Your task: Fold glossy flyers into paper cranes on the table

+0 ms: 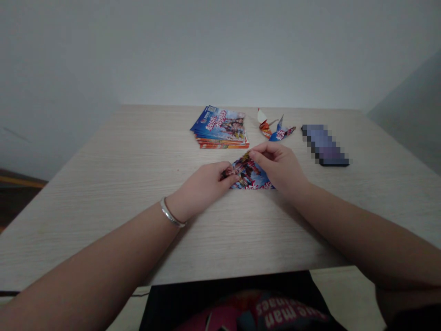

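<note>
Head view: at our counter (220, 243) our left hand (206, 184) pinches the left side of a printed paper (253, 174), our right hand (282, 168) its top edge; past that we've got a phone (325, 145), folded paper pieces (277, 136) and a flyer stack (215, 128)

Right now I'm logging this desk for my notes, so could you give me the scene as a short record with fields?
Left hand: grip on the left side of a printed sheet
Right hand: grip on the sheet's upper right
Left wrist: silver bracelet
Behind the sheet: fanned paper stack, blue on top
Right of the stack: orange folded piece and blue folded piece
Farther right: dark phone, screen pixelated
Surface: pale wood-grain table
</note>
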`<state>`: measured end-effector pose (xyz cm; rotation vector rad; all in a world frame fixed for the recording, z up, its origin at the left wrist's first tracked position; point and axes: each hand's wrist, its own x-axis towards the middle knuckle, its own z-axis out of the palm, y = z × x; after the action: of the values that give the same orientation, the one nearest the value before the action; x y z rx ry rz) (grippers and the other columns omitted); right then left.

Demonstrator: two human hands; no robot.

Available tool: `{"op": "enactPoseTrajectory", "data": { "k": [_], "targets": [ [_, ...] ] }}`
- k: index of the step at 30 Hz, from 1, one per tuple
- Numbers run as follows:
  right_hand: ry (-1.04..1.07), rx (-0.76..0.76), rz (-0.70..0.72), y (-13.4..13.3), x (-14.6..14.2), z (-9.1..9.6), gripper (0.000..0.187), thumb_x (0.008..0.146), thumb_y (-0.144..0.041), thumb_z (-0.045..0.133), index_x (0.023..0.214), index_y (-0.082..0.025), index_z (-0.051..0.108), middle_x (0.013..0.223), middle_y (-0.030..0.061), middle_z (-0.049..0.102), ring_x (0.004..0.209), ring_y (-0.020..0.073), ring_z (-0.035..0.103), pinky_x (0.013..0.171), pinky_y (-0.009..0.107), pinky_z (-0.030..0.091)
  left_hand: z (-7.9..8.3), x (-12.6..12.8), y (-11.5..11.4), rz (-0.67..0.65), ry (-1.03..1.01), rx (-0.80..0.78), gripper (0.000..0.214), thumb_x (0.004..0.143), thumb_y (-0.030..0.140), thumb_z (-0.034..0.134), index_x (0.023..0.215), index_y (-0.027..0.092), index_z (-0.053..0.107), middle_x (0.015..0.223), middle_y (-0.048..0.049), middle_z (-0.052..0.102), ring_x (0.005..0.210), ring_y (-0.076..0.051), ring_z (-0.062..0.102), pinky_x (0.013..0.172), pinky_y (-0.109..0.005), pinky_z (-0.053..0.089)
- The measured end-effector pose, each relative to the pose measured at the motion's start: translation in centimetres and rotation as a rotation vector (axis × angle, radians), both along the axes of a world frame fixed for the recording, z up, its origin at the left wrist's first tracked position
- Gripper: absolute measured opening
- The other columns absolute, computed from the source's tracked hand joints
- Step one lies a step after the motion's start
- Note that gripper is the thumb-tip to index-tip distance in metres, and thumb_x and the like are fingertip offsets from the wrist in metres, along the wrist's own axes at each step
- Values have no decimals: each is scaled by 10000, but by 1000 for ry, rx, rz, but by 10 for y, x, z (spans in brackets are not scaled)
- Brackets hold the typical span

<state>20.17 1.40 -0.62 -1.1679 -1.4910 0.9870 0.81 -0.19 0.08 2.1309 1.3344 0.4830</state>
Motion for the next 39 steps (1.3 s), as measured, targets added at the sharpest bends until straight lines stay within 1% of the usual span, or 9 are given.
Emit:
{"op": "enactPoseTrajectory", "data": {
  "k": [12,17,20,23,26,28,30,34,39],
  "targets": [
    [-130,-3,-71,25,3,-19,139,836,-309,639,747,-214,590,624,-34,579,564,120,499,560,276,394,4,0,3,56,79,-68,207,920,331,519,794,182,586,724,-20,634,652,-166,559,589,-283,360],
    [-355,53,-56,37,16,-21,107,840,-274,639,771,-192,643,722,0,659,641,133,561,623,280,426,0,-5,3,102,-29,-72,251,965,332,461,1139,210,594,826,-13,689,696,-162,627,630,-275,434],
    [-490,25,26,41,18,-23,131,833,-263,653,737,-174,665,702,9,669,627,132,558,620,279,416,3,-9,3,48,194,36,281,943,332,494,1144,208,645,830,-43,698,743,-204,637,646,-306,449],
    [-527,1,77,43,13,-26,131,826,-257,662,729,-170,677,691,10,677,618,130,566,609,272,413,5,-11,4,-15,377,345,323,937,333,519,1165,173,682,1012,-118,708,928,-274,641,783,-391,484],
    [-525,4,79,45,6,-29,114,820,-260,670,755,-172,701,725,22,705,650,139,600,630,275,437,2,-9,6,-229,354,553,311,982,308,481,1168,200,704,1164,-101,696,1058,-268,620,939,-437,468],
    [-529,3,76,46,2,-30,114,826,-263,663,778,-176,718,735,24,716,662,144,616,643,279,451,-4,-7,8,-392,309,555,325,1013,307,445,1188,210,702,1236,-65,696,1127,-247,612,1029,-439,442],
    [-553,1,72,48,1,-31,120,834,-270,657,793,-183,729,738,20,723,668,146,625,647,278,459,-11,-6,10,-468,302,528,353,1027,322,431,1248,190,673,1312,-55,673,1205,-238,591,1094,-431,413],
    [-587,15,63,58,1,-31,124,834,-284,670,808,-186,741,769,25,738,707,155,646,658,277,472,-22,-8,13,-482,307,490,440,1031,388,425,1366,153,586,1417,-76,604,1334,-228,518,1171,-387,355],
    [-557,17,150,73,2,-29,134,852,-263,659,801,-169,741,735,33,734,685,156,646,660,284,477,-27,-14,12,-509,419,405,621,1035,488,352,1532,115,364,1616,-115,333,1521,-254,259,1250,-425,200]
  ]
}}
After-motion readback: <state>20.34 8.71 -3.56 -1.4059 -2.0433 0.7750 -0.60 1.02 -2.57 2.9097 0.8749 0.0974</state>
